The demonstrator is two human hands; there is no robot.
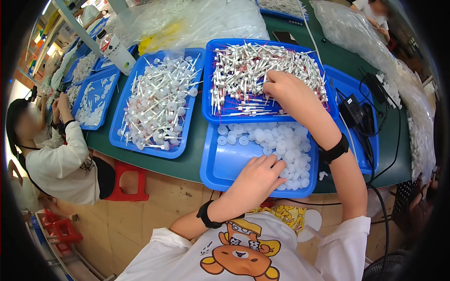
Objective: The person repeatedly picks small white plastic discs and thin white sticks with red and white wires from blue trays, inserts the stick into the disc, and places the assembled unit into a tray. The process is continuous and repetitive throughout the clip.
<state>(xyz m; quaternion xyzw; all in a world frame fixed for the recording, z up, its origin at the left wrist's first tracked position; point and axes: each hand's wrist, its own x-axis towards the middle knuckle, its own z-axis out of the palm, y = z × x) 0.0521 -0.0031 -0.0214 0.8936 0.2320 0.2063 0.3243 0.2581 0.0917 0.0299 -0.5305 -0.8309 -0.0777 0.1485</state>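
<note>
My left hand point(258, 177) is over the near blue tray point(220, 161), its fingers curled down onto a heap of translucent white plastic discs point(293, 152). Its fingertips are partly hidden, so whatever they hold does not show. Farther off, my right hand point(285, 89) reaches into another blue tray point(225, 111), piled with thin white sticks point(253, 63) that have red wire ends. The fingers of that hand are pinched together among the sticks; what lies between them is too hidden to name. The stick tray overlaps the far edge of the disc tray.
Left of these, a blue tray point(176, 149) holds sticks fitted with discs point(159, 98). A blue tray at right point(372, 157) carries a black power adapter point(351, 110) and cables. Plastic bags point(197, 21) lie behind. A bottle point(116, 52) stands near a seated co-worker point(61, 164).
</note>
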